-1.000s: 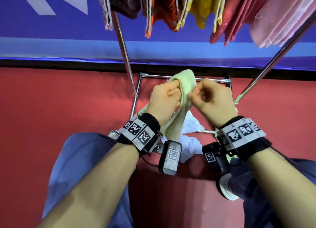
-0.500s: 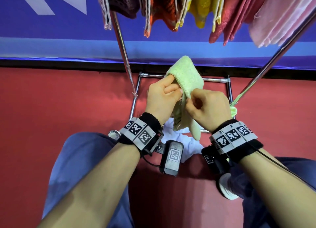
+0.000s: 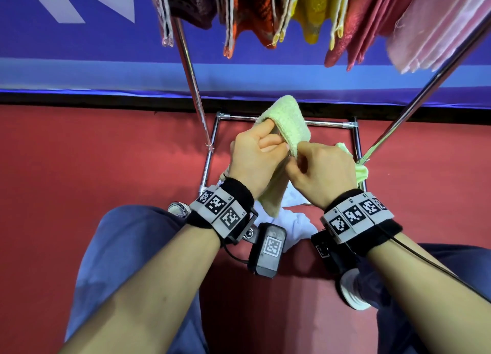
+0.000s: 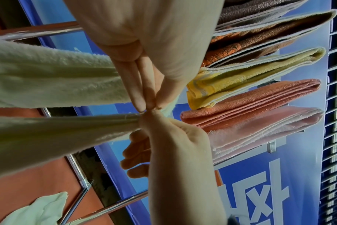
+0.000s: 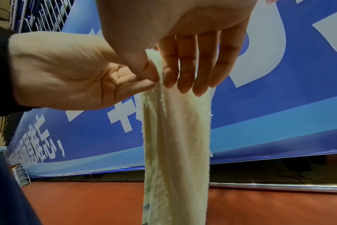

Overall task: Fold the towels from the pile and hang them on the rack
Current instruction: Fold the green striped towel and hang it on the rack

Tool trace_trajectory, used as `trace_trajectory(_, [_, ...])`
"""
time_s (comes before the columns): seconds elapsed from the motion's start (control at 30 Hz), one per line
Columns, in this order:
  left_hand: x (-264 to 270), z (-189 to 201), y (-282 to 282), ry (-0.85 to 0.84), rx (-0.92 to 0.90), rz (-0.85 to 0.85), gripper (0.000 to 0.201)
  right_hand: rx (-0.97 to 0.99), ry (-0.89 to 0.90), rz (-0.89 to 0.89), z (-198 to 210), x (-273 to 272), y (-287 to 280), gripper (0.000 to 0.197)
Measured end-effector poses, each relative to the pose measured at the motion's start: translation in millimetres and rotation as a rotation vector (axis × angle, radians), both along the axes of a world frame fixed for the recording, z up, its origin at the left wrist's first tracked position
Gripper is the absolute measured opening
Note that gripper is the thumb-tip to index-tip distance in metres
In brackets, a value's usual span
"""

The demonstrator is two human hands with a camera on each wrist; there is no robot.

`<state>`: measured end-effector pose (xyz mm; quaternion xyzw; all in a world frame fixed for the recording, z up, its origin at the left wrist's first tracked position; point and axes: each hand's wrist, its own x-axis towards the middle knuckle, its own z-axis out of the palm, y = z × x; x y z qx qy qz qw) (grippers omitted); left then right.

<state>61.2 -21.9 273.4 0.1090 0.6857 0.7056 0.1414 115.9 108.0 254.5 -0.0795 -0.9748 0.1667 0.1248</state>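
Below the rack (image 3: 191,69) in the head view, a pale green towel (image 3: 287,122), fluffy and doubled over, is pinched by the left hand (image 3: 255,162) and right hand (image 3: 321,170), its fold toward twelve o'clock. From the left wrist, fingertips (image 4: 142,105) are seen nipping its edge. From the right wrist, it is seen hanging toward six o'clock.

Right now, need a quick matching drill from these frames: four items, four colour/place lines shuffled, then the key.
Items
1. held towel
2. towel on the rack's right end
3. cloth on the floor
4. floor

Matches
A. pink, hanging
B. red
C. pale green, pinched by left hand and right hand
D. white, below the hands

Pairs: 1-C, 2-A, 3-D, 4-B
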Motion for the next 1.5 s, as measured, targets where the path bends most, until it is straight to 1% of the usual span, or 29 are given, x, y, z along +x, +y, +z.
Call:
trace_trajectory(0.13, [-3,-5,0,0.049,-0.099,0.008,0.017,0.041,-0.029,-0.018,3,-1,2,0.030])
trace_trajectory(0.17, [-3,-7,0,0.061,-0.120,0.017,0.018,0.050,-0.030,-0.031,4,-1,4,0.031])
trace_trajectory(0.23, [-3,-8,0,0.091,-0.159,0.027,0.023,0.060,-0.018,-0.042,7,-1,7,0.032])
trace_trajectory(0.33, [-3,-6,0,0.111,-0.185,0.027,0.024,0.054,-0.004,-0.041,9,0,8,0.033])
trace_trajectory(0.37, [-3,-5,0,0.111,-0.193,0.030,0.028,0.055,-0.009,-0.037,8,0,8,0.033])
trace_trajectory(0.43, [-2,-3,0,0.104,-0.188,0.028,0.038,0.041,-0.012,0.007,6,0,6,0.035])
trace_trajectory(0.53, [0,0,-1,0.096,-0.147,-0.023,0.043,-0.032,-0.003,0.117,3,1,4,0.032])
trace_trajectory(0.6, [2,2,-1,0.091,-0.127,-0.030,0.036,-0.081,-0.011,0.148,3,1,5,0.026])
trace_trajectory(0.63, [1,2,-1,0.089,-0.117,-0.027,0.025,-0.111,-0.011,0.158,2,0,7,0.025])
trace_trajectory(0.67, [0,2,-1,0.086,-0.106,-0.014,0.015,-0.151,0.004,0.164,1,-1,8,0.023])
trace_trajectory(0.7, [-1,3,-2,0.084,-0.102,-0.001,0.012,-0.197,0.030,0.157,1,-2,10,0.022])
trace_trajectory(0.8, [-4,3,-3,0.051,-0.071,0.027,0.020,-0.398,0.156,0.051,-2,-7,16,0.017])
trace_trajectory(0.83, [-4,5,-4,0.039,-0.051,0.030,0.024,-0.489,0.172,-0.005,-2,-10,18,0.022])
trace_trajectory(0.87, [-6,6,-4,0.028,-0.030,0.033,0.026,-0.618,0.154,-0.065,-1,-12,19,0.031])
trace_trajectory(0.9, [-6,8,-5,0.015,-0.009,0.041,0.028,-0.790,0.097,-0.127,3,-14,20,0.039])
trace_trajectory(0.93, [-7,8,-6,0.000,0.012,0.053,0.029,-0.981,0.021,-0.171,8,-15,20,0.040])
trace_trajectory(0.97, [-8,9,-7,-0.017,0.031,0.062,0.030,-1.160,-0.069,-0.193,11,-16,20,0.031])
trace_trajectory(1.0, [-9,10,-7,-0.038,0.052,0.066,0.031,-1.294,-0.138,-0.198,14,-16,20,0.019])
trace_trajectory(1.03, [-10,10,-8,-0.065,0.069,0.065,0.033,-1.360,-0.171,-0.186,16,-16,19,0.009])
trace_trajectory(1.07, [-11,10,-8,-0.092,0.089,0.062,0.034,-1.391,-0.169,-0.172,17,-16,19,0.006])
trace_trajectory(1.13, [-12,10,-9,-0.135,0.114,0.049,0.036,-1.446,-0.120,-0.151,15,-16,18,0.011])
trace_trajectory(1.2, [-13,8,-9,-0.154,0.098,0.028,0.037,-1.530,-0.103,-0.172,16,-16,17,0.030])
trace_trajectory(1.27, [-13,7,-9,-0.147,0.066,-0.002,0.038,-1.615,-0.140,-0.205,19,-15,18,0.037])
trace_trajectory(1.33, [-11,8,-9,-0.126,0.052,-0.044,0.037,-1.702,-0.244,-0.191,24,-13,18,0.038])
trace_trajectory(1.4, [-9,9,-8,-0.096,0.047,-0.090,0.036,-1.738,-0.323,-0.163,25,-11,20,0.036])
trace_trajectory(1.47, [-7,11,-7,-0.066,0.025,-0.127,0.038,-1.724,-0.341,-0.142,27,-10,22,0.036])
trace_trajectory(1.5, [-7,10,-7,-0.046,0.004,-0.146,0.040,-1.702,-0.322,-0.142,29,-10,21,0.035])
